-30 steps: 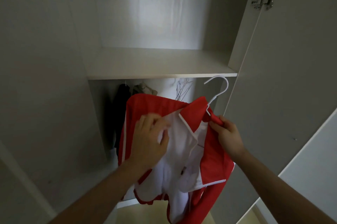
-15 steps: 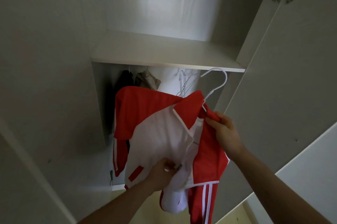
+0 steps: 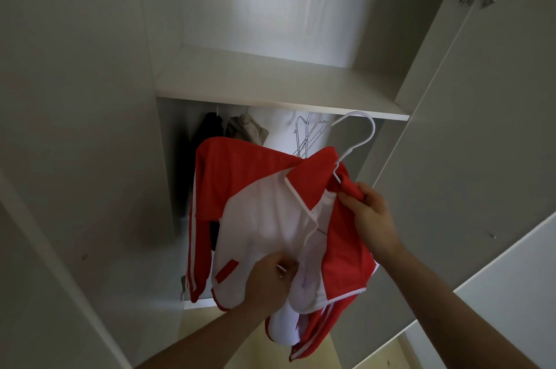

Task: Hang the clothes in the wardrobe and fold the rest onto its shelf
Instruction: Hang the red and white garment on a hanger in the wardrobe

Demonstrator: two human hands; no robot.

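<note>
left hand point(image 3: 268, 281) pinching jacket point(image 3: 255, 218) zipper | right hand point(image 3: 368, 215) gripping collar, hanger point(image 3: 358, 140)

— What does the jacket point(image 3: 258, 188) look like?
— Red across the shoulders and sleeves, white on the chest, white stripes down the sleeve; it is unzipped, the front open, draped on a white hanger point(image 3: 356, 140) whose hook points up and left.
— And where is it?
— Held in front of the open wardrobe point(image 3: 90, 128), below the shelf point(image 3: 270, 83); a dark garment point(image 3: 209, 131) and a beige one point(image 3: 245, 131) hang behind it.
</note>
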